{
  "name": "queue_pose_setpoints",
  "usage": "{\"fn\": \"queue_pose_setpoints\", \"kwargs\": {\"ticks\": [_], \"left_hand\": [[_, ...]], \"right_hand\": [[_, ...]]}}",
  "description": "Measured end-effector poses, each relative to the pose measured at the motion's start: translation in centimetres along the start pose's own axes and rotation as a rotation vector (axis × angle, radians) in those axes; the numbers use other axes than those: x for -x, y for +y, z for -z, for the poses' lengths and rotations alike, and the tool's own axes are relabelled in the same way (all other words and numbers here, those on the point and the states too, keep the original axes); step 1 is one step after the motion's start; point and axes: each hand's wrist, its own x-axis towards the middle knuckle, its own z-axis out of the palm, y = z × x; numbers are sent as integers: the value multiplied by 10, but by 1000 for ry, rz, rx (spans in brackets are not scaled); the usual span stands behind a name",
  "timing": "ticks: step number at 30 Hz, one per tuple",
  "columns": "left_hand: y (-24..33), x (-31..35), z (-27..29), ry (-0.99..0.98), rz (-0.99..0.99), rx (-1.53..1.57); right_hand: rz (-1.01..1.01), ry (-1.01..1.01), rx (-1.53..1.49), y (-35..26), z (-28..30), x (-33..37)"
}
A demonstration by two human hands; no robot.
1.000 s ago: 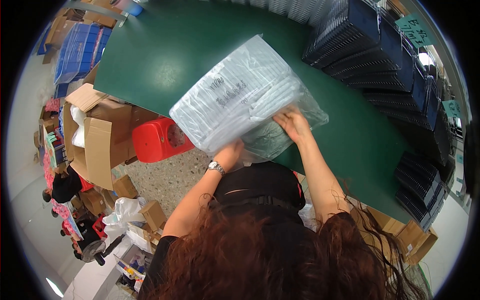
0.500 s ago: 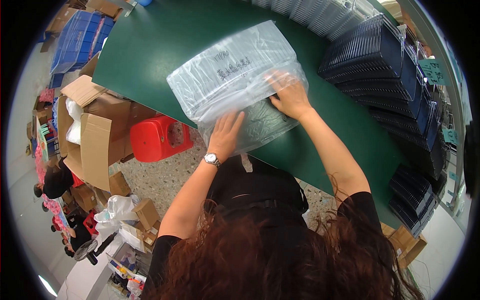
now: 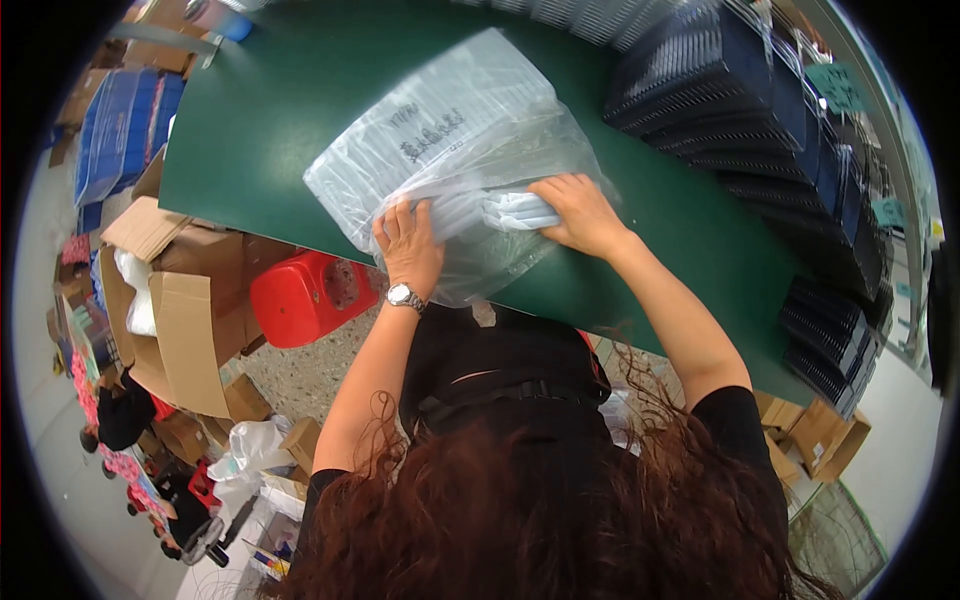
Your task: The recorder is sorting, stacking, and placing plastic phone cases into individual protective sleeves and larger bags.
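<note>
A large clear plastic bag (image 3: pixel 480 75) with dark handwriting lies on the green table (image 3: pixel 260 130), a row of thin white packs packed side by side in its far part. My left hand (image 3: pixel 408 245), a watch on its wrist, presses curled fingers onto the bag's near left side. Opposite it, my right hand (image 3: pixel 585 215) is closed around a small bundle of white packs (image 3: pixel 520 211) at the loose, crumpled part of the bag. Film covers some of the packs, so I cannot tell whether the bundle is fully inside.
Stacks of dark, flat cases (image 3: pixel 690 75) line the table's right side. Left of the table stand a red stool (image 3: pixel 290 298), an open cardboard box (image 3: pixel 185 330) and a blue crate (image 3: pixel 115 135). Other people (image 3: pixel 125 410) are at the far left.
My right hand has closed on a bundle of white packs now visible at the bag's loose part. My left hand has moved up and left, its fingers more curled.
</note>
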Motion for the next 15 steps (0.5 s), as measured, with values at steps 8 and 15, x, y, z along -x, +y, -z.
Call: {"fn": "queue_pose_setpoints", "kwargs": {"ticks": [8,15], "left_hand": [[63,29,53,-238,-467,478],[150,25,26,-541,-617,684]], "right_hand": [[-594,332,-557,-4,28,163],[-728,522,-395,4,23,227]]}}
